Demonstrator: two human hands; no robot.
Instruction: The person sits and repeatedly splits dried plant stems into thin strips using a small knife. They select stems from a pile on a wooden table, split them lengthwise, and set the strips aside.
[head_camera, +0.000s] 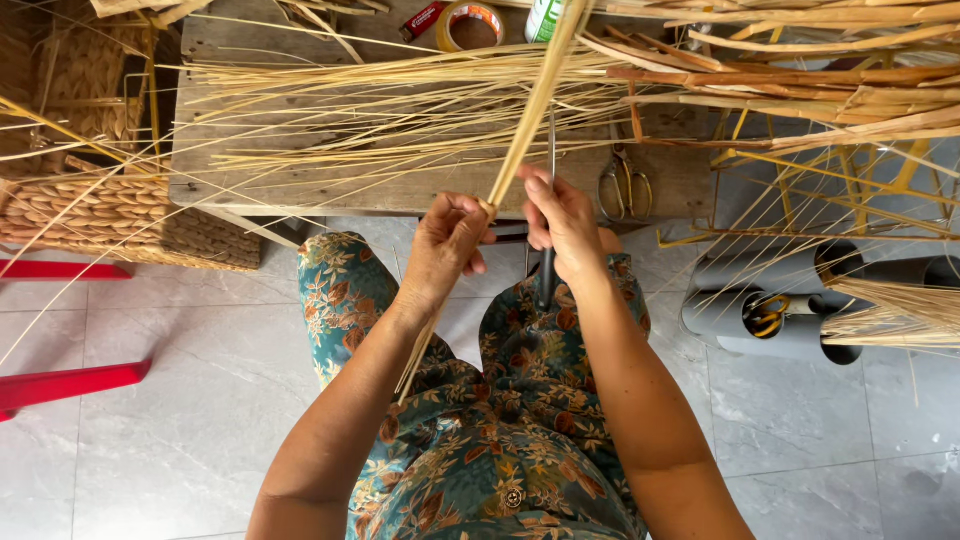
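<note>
Wooden bench (300, 185) behind, left hand (445, 245) gripping reed strip (530, 110), right hand (562, 222) alongside

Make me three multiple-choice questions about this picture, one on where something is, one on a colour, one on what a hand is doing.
1. Where do the metal scissors lie?
A. on the wooden bench
B. on the tiled floor
C. in the person's lap

2. What colour are the bars at the left edge?
A. blue
B. red
C. green

3. What is the left hand doing?
A. resting open on the knee
B. gripping a pale flat straw strip
C. holding a roll of tape

Answers:
1 A, they rest on the weathered wooden bench among loose straws.
2 B, both bars are bright red.
3 B, its fingers close round the pale flat straw strip, beside the right hand.
</note>
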